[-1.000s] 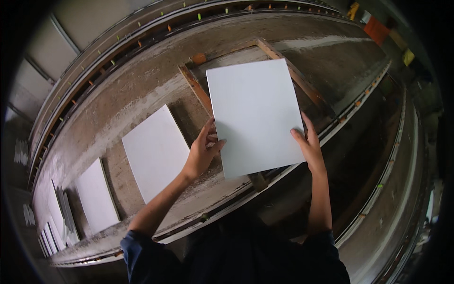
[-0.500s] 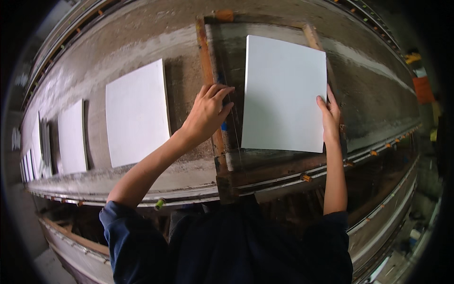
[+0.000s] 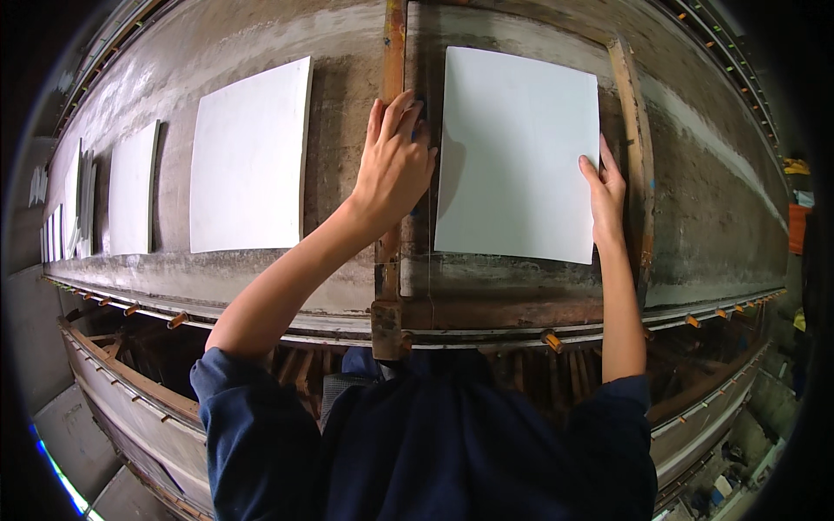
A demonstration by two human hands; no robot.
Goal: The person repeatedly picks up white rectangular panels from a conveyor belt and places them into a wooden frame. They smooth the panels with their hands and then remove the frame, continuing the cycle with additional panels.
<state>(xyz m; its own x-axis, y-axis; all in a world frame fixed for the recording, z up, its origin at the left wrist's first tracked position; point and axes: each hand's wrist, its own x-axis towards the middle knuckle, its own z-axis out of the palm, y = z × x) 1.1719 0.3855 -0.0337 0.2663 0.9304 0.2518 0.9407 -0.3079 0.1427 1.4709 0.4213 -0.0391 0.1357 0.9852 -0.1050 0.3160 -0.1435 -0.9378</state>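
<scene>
A large white rectangular panel (image 3: 519, 152) lies over the table, between the side bars of a wooden frame. My right hand (image 3: 608, 193) is closed on its right edge, thumb on the top face, the other fingers partly hidden behind the edge. My left hand (image 3: 395, 163) lies by the frame's left wooden bar (image 3: 393, 48), fingers extended, somewhat bent and apart, with the thumb toward the panel. A thin line (image 3: 430, 282) runs down beside this bar, below the left hand. Whether the left fingers touch the line is unclear.
Another white panel (image 3: 249, 161) lies left of the frame, with a smaller one (image 3: 134, 191) beyond it and several narrow pieces farther left. The frame's right bar (image 3: 632, 122) stands beyond my right hand. Along the table's near rail (image 3: 486, 334) are small orange pegs (image 3: 552, 341).
The view has shifted and turned. My left hand has moved farther up along the left bar, its fingers stretched more. My right hand keeps its hold on the panel's right edge.
</scene>
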